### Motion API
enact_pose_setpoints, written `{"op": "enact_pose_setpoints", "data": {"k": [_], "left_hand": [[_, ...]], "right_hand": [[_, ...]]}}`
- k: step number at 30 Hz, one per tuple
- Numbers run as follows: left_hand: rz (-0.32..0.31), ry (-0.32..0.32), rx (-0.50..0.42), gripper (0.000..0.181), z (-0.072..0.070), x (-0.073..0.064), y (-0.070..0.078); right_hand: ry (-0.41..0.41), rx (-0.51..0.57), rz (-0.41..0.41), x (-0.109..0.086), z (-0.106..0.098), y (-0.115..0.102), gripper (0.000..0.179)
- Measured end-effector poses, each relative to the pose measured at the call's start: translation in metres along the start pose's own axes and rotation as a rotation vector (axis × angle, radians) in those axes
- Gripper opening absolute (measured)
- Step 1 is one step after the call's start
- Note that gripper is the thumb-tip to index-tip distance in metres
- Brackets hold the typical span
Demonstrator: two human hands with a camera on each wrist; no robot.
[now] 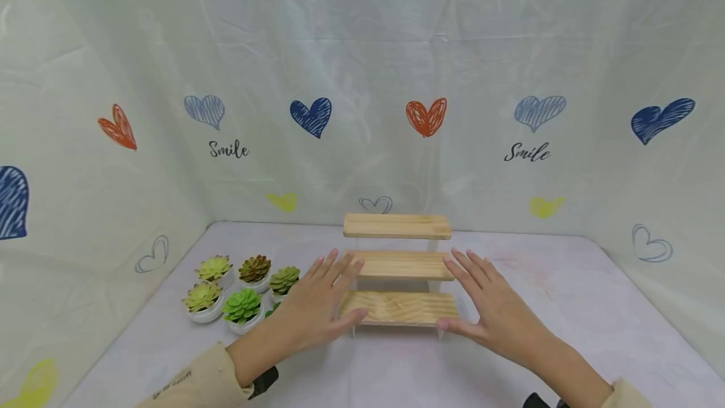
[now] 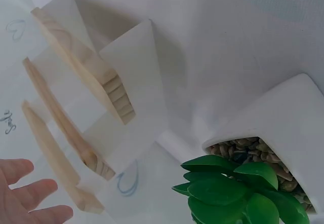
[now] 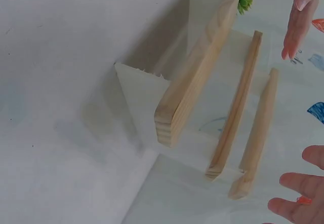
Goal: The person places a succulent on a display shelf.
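Note:
A three-tier wooden display stand (image 1: 403, 266) with pale translucent side supports stands in the middle of the table. My left hand (image 1: 317, 308) is at the stand's left side, its fingers spread and straight. On the right side my right hand (image 1: 501, 310) is held much the same way, palm towards the stand. Both wrist views show the fingertips apart from the wooden shelves (image 3: 197, 77). Neither hand holds anything. Below my left wrist, a dark green succulent (image 2: 223, 191) sits among pebbles in a white pot (image 2: 286, 122); in the head view that hand mostly hides it.
Several potted artificial succulents cluster left of the stand, among them a bright green one (image 1: 242, 305), a brown one (image 1: 255, 267) and a yellow-green one (image 1: 202, 296). A pale cloth covers the table (image 1: 408, 376). Behind hangs a white curtain (image 1: 362, 62) printed with hearts.

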State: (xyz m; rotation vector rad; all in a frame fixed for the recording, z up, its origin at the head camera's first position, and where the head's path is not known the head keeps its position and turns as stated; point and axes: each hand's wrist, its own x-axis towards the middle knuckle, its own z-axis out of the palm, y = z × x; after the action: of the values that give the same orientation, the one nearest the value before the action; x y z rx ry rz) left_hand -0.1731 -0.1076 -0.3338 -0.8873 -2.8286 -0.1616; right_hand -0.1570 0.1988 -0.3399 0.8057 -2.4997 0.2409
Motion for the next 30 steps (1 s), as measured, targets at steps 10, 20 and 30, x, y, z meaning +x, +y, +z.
{"op": "enact_pose_setpoints", "data": {"k": [10, 20, 30], "left_hand": [[-0.054, 0.067, -0.045, 0.07, -0.002, -0.006, -0.006], [-0.12, 0.147, -0.097, 0.065, 0.0, -0.018, -0.017], [-0.184, 0.208, -0.166, 0.062, -0.002, -0.034, -0.028]], "right_hand": [[-0.023, 0.166, 0.145, -0.004, 0.005, 0.005, 0.087], [0.041, 0.333, 0.212, -0.012, 0.017, 0.006, 0.055], [-0.006, 0.408, 0.271, -0.016, 0.035, 0.012, 0.049]]}}
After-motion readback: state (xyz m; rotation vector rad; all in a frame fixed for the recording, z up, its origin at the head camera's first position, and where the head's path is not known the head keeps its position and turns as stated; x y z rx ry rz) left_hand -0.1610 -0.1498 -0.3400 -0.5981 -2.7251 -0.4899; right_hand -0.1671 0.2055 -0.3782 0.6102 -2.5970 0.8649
